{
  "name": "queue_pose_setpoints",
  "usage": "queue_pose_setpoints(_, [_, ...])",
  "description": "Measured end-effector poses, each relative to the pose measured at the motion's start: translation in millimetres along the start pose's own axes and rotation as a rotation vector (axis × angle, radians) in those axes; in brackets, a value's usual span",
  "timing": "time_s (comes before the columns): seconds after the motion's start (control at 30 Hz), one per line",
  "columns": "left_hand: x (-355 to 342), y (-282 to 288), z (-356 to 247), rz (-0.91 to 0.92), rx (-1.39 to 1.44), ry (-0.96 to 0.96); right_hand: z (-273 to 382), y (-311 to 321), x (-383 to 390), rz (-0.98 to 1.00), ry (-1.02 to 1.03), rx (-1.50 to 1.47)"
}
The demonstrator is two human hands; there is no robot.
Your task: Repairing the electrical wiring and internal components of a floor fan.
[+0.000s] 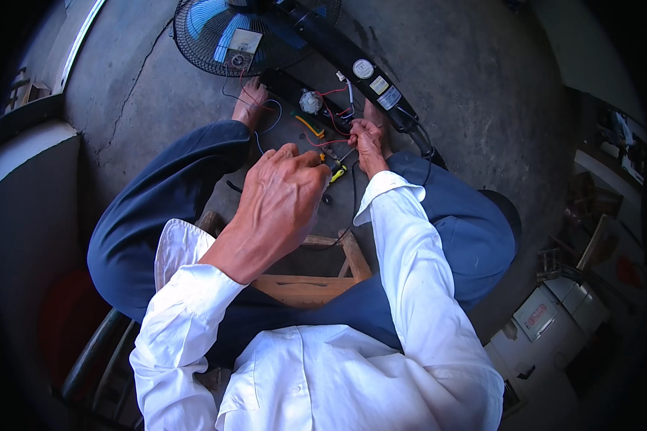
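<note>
My left hand [280, 197] is raised in front of me with its fingers curled closed; what they hold, if anything, is hidden. Farther off, my right hand [370, 144] pinches a thin red wire [331, 143] close to an opened black housing [286, 85]. A clear, roundish part [310, 102] sits on this housing, with more red and white wires around it. A yellow-and-green tool handle [309, 123] lies beside the housing. Another yellow-green tool [338, 172] shows just past my left fingers, partly covered.
A fan [208, 36] with blue blades lies on the concrete floor [151, 93], its black pole [338, 50] slanting toward my right knee. A small wooden stool [302, 289] is between my legs. White boxes [546, 316] stand at the right.
</note>
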State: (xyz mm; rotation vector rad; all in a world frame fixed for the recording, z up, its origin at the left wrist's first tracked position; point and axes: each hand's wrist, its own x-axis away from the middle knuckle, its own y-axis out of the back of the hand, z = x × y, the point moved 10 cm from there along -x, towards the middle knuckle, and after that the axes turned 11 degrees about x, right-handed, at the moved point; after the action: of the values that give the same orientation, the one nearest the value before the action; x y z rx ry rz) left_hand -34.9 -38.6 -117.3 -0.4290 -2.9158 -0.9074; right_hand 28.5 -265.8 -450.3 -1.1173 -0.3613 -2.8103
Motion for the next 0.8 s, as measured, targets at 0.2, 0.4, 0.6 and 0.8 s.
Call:
queue_pose_setpoints(0.2, [0.5,-1.5,0.5,0.024,0.019,0.008,-3.7,1.0,-0.6,-0.007,-0.044,0.044])
queue_pose_setpoints(0.4, [0.1,-2.9,0.5,0.033,-0.002,0.018,-4.5,0.9,-0.9,-0.004,-0.051,0.053])
queue_pose_setpoints(0.6, [-0.9,-0.1,-1.2,0.027,0.001,0.015,-1.6,1.3,0.6,-0.018,-0.019,0.007])
queue_pose_setpoints(0.8, [-0.5,-1.5,-1.6,0.046,-0.017,0.024,-5.8,-0.6,0.9,0.021,-0.02,-0.057])
